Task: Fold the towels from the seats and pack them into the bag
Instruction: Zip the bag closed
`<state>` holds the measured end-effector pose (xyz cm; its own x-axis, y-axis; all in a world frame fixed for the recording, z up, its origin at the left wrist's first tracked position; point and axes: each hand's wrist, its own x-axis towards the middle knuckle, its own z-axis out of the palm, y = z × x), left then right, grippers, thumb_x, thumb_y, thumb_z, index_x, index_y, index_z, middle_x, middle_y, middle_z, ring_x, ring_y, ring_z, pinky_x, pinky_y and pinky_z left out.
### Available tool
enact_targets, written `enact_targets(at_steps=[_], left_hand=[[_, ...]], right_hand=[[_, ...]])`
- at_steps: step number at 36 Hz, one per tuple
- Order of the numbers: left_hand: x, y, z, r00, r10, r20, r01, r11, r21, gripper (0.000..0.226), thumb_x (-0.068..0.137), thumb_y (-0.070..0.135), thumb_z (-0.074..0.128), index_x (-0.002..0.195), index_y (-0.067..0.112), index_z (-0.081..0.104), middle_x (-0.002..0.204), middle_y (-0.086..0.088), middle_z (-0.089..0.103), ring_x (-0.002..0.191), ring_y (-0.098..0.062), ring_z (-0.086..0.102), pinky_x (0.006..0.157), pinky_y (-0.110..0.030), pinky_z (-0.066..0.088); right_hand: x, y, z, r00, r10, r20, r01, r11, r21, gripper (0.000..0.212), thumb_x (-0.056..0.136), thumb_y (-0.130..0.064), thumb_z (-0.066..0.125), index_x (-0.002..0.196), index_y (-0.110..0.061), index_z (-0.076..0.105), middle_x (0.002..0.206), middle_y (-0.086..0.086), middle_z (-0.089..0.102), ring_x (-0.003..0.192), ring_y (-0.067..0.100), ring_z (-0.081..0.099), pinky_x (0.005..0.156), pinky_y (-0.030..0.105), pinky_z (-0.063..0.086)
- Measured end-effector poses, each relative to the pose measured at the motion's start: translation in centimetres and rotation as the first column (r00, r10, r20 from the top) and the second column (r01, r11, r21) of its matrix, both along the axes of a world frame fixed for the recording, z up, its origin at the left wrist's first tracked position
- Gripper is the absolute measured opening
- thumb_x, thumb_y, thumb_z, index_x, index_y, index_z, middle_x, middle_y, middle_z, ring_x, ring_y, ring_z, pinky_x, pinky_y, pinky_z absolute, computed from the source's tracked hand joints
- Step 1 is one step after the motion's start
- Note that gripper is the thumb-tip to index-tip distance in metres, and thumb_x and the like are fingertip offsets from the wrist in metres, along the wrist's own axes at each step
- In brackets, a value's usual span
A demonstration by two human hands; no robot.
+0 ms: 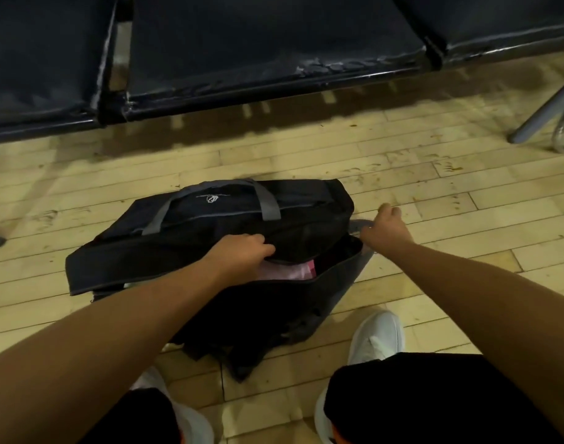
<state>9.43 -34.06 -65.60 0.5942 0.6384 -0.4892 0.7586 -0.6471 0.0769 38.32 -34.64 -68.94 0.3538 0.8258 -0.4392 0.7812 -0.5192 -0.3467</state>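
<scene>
A black duffel bag [191, 225] with grey handles lies on the wooden floor in front of me, its top opening partly agape. A pink towel [287, 271] shows inside the opening. My left hand [242, 251] grips the upper edge of the opening near its middle. At the bag's right end my right hand [386, 227] has curled fingers, apparently pinching something there; what they hold is hidden. No towels show on the dark seats [261, 43] above.
A row of dark padded seats on a metal frame spans the top of the view. A metal chair leg [543, 113] stands at the right. My white shoes [375, 338] and dark shorts are at the bottom, close to the bag.
</scene>
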Motion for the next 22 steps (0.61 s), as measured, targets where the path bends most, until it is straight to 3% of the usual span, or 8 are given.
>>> enact_targets(at_steps=[2, 5, 8, 13, 16, 19, 22], left_hand=[[0.0, -0.2, -0.5, 0.999, -0.005, 0.039, 0.004, 1.0, 0.014, 0.036, 0.096, 0.047, 0.05, 0.123, 0.024, 0.06, 0.116, -0.002, 0.055, 0.108, -0.021, 0.052, 0.078, -0.032, 0.043], [-0.4, -0.4, -1.6, 0.983, -0.103, 0.155, 0.075, 0.981, 0.18, 0.03, 0.095, 0.043, 0.056, 0.113, 0.023, 0.069, 0.133, -0.006, 0.047, 0.127, -0.024, 0.041, 0.102, -0.035, 0.035], [-0.7, -0.5, -2.2, 0.966, -0.174, 0.19, 0.136, 0.971, 0.199, 0.024, 0.093, 0.037, 0.058, 0.104, 0.023, 0.074, 0.156, -0.006, 0.032, 0.148, -0.026, 0.021, 0.118, -0.04, 0.022], [-0.4, -0.4, -2.4, 0.963, -0.099, 0.252, 0.066, 0.989, 0.133, 0.027, 0.095, 0.037, 0.052, 0.106, 0.021, 0.071, 0.166, -0.001, 0.009, 0.153, -0.018, 0.0, 0.122, -0.04, 0.009], [0.5, -0.2, -2.7, 0.967, -0.034, 0.253, 0.004, 0.993, 0.118, 0.031, 0.096, 0.042, 0.054, 0.108, 0.018, 0.068, 0.166, -0.004, 0.009, 0.153, -0.02, 0.004, 0.122, -0.039, 0.012], [1.8, -0.4, -2.8, 0.978, -0.024, 0.208, -0.002, 0.992, 0.126, 0.044, 0.097, 0.048, 0.049, 0.123, 0.014, 0.058, 0.164, -0.01, 0.014, 0.152, -0.025, 0.012, 0.121, -0.04, 0.014], [2.7, -0.5, -2.8, 0.977, -0.005, 0.215, -0.029, 0.987, 0.155, 0.052, 0.092, 0.056, 0.043, 0.123, 0.016, 0.056, 0.156, -0.017, 0.031, 0.146, -0.032, 0.028, 0.119, -0.043, 0.021]], right_hand=[[1.2, 0.7, -0.8, 0.995, 0.045, -0.086, -0.052, 0.996, -0.079, 0.069, 0.088, -0.016, 0.063, 0.149, -0.008, 0.032, 0.15, 0.017, 0.037, 0.131, 0.038, 0.047, 0.099, 0.043, 0.047], [1.1, 2.0, -1.3, 0.958, 0.157, -0.238, -0.181, 0.98, -0.081, 0.075, 0.087, -0.009, 0.063, 0.154, -0.02, 0.032, 0.146, 0.014, 0.049, 0.128, 0.035, 0.052, 0.09, 0.033, 0.044], [0.7, 3.1, -2.2, 0.945, 0.211, -0.249, -0.244, 0.964, -0.109, 0.063, 0.089, -0.007, 0.06, 0.148, -0.015, 0.041, 0.136, 0.015, 0.057, 0.124, 0.034, 0.054, 0.092, 0.032, 0.043], [1.0, 3.7, -3.4, 0.941, 0.276, -0.197, -0.308, 0.939, -0.156, 0.043, 0.09, -0.002, 0.057, 0.133, -0.005, 0.054, 0.125, 0.018, 0.062, 0.116, 0.035, 0.056, 0.094, 0.039, 0.045], [1.9, 4.1, -4.0, 0.914, 0.397, -0.085, -0.406, 0.885, -0.228, 0.046, 0.091, -0.011, 0.057, 0.137, -0.013, 0.05, 0.126, 0.02, 0.055, 0.12, 0.039, 0.051, 0.097, 0.041, 0.045], [2.8, 4.4, -5.1, 0.867, 0.494, 0.061, -0.463, 0.846, -0.264, 0.054, 0.093, -0.023, 0.054, 0.146, -0.027, 0.043, 0.14, 0.02, 0.042, 0.129, 0.042, 0.043, 0.106, 0.046, 0.04], [2.7, 4.5, -5.3, 0.852, 0.523, 0.016, -0.509, 0.836, -0.203, 0.051, 0.097, -0.02, 0.051, 0.147, -0.022, 0.045, 0.153, 0.011, 0.041, 0.134, 0.036, 0.046, 0.11, 0.044, 0.039]])
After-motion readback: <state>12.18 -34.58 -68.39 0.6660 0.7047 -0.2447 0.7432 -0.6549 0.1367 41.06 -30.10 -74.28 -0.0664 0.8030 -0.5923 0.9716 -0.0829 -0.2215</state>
